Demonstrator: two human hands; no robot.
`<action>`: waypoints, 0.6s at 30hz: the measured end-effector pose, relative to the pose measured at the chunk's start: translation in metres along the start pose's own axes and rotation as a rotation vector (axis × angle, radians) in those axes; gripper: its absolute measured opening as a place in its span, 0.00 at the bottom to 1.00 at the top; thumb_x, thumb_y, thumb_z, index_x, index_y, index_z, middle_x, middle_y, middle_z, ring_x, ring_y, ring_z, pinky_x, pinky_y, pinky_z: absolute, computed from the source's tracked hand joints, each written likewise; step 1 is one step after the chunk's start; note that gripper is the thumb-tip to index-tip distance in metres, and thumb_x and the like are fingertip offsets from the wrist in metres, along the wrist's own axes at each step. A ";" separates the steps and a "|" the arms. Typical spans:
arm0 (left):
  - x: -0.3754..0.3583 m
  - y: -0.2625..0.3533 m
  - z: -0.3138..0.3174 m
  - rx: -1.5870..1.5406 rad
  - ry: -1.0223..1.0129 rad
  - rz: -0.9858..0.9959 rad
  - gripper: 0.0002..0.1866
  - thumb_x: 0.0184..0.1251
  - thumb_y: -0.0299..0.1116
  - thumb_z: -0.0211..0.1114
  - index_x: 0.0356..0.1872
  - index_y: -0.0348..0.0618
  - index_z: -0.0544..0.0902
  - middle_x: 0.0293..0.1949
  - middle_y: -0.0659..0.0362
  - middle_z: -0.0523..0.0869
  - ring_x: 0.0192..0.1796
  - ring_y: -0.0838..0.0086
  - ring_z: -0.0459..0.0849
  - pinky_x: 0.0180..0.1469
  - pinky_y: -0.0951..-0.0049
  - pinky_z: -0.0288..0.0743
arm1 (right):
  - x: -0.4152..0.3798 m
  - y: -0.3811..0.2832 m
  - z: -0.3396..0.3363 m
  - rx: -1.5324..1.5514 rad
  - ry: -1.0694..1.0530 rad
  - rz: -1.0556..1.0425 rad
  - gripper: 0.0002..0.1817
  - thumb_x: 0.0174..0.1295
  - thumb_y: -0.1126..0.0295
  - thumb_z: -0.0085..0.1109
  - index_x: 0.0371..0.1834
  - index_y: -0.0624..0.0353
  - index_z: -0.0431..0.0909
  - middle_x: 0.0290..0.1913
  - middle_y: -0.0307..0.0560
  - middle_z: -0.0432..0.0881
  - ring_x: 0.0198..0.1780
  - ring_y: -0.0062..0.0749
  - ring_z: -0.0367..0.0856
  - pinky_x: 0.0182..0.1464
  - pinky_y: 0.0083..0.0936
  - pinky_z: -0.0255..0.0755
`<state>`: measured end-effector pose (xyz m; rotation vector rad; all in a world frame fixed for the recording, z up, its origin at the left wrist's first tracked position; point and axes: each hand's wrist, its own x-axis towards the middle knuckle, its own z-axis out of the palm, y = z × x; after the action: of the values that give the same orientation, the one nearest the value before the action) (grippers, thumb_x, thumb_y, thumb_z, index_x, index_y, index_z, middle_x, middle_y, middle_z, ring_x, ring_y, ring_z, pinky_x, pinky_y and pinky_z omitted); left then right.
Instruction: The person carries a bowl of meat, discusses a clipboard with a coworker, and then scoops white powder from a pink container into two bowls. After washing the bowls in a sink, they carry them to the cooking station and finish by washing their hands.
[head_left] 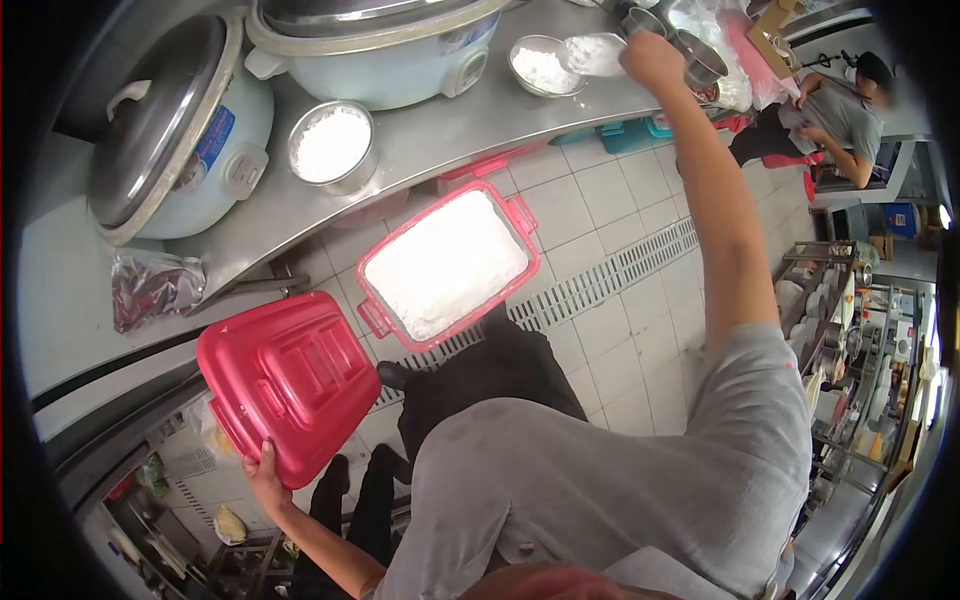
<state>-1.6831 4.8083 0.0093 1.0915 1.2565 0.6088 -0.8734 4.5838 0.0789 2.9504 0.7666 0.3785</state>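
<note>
Right hand (656, 62) closed round scoop (594, 55); left hand (266, 480) gripping red lid (290, 385).

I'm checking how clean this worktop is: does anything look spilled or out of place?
A few white specks lie on the metal counter beside the bowl of white powder, near the scoop in the right hand. They look like spilled powder, outside any container. Nothing else stands out.

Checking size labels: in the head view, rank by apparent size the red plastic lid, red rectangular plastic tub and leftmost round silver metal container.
1. Red plastic lid
2. Red rectangular plastic tub
3. Round silver metal container
The lid seems nearer the camera; true sizes may differ.
</note>
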 end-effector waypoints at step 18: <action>-0.011 -0.021 -0.061 -0.194 0.112 -0.054 0.23 0.69 0.34 0.65 0.62 0.38 0.72 0.54 0.52 0.82 0.53 0.63 0.83 0.56 0.62 0.80 | -0.113 -0.020 -0.008 0.067 -0.160 -0.135 0.13 0.61 0.58 0.56 0.32 0.52 0.86 0.34 0.54 0.84 0.39 0.50 0.85 0.40 0.45 0.78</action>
<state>-1.7480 4.8090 -0.0009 0.8701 1.2899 0.7421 -0.9802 4.5468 0.0592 2.9219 0.9676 0.1079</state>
